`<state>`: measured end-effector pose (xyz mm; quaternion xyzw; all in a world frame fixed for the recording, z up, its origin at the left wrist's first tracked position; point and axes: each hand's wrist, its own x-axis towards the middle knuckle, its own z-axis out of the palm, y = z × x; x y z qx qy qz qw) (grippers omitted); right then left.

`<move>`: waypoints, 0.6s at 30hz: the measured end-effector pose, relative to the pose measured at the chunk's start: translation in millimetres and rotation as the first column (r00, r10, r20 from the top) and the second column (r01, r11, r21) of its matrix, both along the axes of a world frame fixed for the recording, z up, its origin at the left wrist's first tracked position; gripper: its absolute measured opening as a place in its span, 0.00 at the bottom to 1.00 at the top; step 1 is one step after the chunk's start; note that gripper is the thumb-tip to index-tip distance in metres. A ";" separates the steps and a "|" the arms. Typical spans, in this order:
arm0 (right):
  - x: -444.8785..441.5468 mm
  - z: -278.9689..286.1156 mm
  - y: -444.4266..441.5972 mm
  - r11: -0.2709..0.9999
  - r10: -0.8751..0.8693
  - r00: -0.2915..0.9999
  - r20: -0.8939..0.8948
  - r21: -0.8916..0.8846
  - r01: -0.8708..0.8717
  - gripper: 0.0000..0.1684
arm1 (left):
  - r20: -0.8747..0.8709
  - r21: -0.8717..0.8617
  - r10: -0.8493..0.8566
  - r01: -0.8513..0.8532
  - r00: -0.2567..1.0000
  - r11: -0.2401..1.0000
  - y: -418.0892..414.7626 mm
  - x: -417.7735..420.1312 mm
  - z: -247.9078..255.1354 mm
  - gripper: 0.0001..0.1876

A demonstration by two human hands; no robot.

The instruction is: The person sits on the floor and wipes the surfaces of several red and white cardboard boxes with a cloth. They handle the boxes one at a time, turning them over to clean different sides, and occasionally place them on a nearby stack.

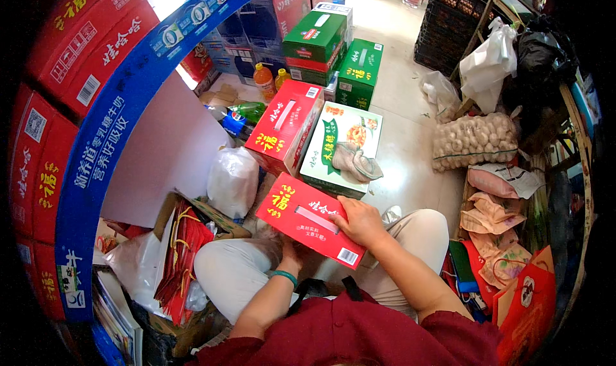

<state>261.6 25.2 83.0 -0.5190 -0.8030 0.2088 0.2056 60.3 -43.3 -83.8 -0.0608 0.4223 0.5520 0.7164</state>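
A red carton with a handle strip (308, 216) is between my knees, tilted slightly. My right hand (361, 221) lies on its upper right edge, thumb on the top face, fingers over the far side. My left hand (292, 253) is under its near left edge, mostly hidden by the carton; a green bangle (285, 275) circles that wrist. Just beyond stands a white and green carton (317, 149) with a crumpled grey cloth item (357, 161), perhaps gloves, on top. Left of it is another red carton (288, 111).
Green cartons (361, 67) stand farther ahead. Bottles (236, 120) and a filled white plastic bag (233, 178) are at the left, near red paper bags (180, 260). A mesh sack of garlic bulbs (474, 142) and black crates (442, 26) are at the right.
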 end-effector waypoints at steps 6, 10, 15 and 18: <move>-7.9 13.6 -1.6 0.982 0.025 0.993 0.115 -0.190 -0.003 0.29 | 0.032 0.044 0.020 -0.021 0.999 0.999 -7.5 7.2 20.2 0.57; -1.9 6.8 -1.0 0.980 0.061 0.990 0.126 -0.198 -0.035 0.29 | 0.135 0.056 0.053 -0.061 0.989 0.997 -15.0 11.7 61.7 0.57; -0.1 35.4 -17.5 0.972 0.056 0.995 0.085 -0.230 -0.036 0.30 | 0.077 0.082 0.010 -0.017 0.997 0.996 -30.3 2.5 44.7 0.54; 4.2 51.8 -29.6 0.982 -0.005 0.999 0.034 -0.187 0.011 0.32 | 0.132 0.155 -0.042 0.021 0.990 0.988 -40.5 3.4 74.5 0.53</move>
